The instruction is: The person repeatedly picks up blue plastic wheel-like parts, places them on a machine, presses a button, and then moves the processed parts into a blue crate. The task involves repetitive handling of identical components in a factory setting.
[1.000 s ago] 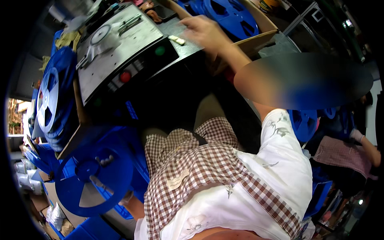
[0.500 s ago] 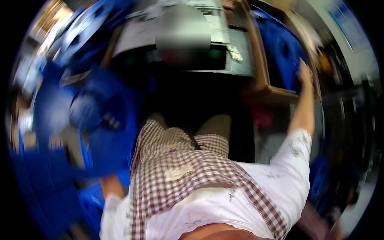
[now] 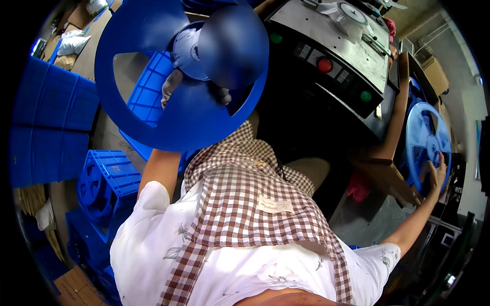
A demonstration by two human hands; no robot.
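Note:
A large blue plastic reel (image 3: 153, 135) is tilted up in front of me on the left, raised above the floor. My left hand (image 3: 172, 87) is shut on this reel from behind; grey-covered fingers show through its openings near the hub, and the rest of the hand is hidden. A round blurred patch covers the reel's right part. Far to the right, a lighter blue reel (image 3: 411, 145) stands on edge at a cardboard box (image 3: 390, 171). My right hand (image 3: 437, 176) grips it near the hub and rim, fingers bent over its face.
A machine with a metal top (image 3: 301, 23), a red button (image 3: 324, 65) and green buttons stands ahead to the right, a white fixture (image 3: 349, 19) on it. Blue crates (image 3: 51, 112) are stacked at the left. Below them is a blue crate (image 3: 120, 171) beside more reels.
The view has swung, so the machine now sits farther right. The left hand's reel has come up from low left toward the upper middle. My right hand now has a reel at the box.

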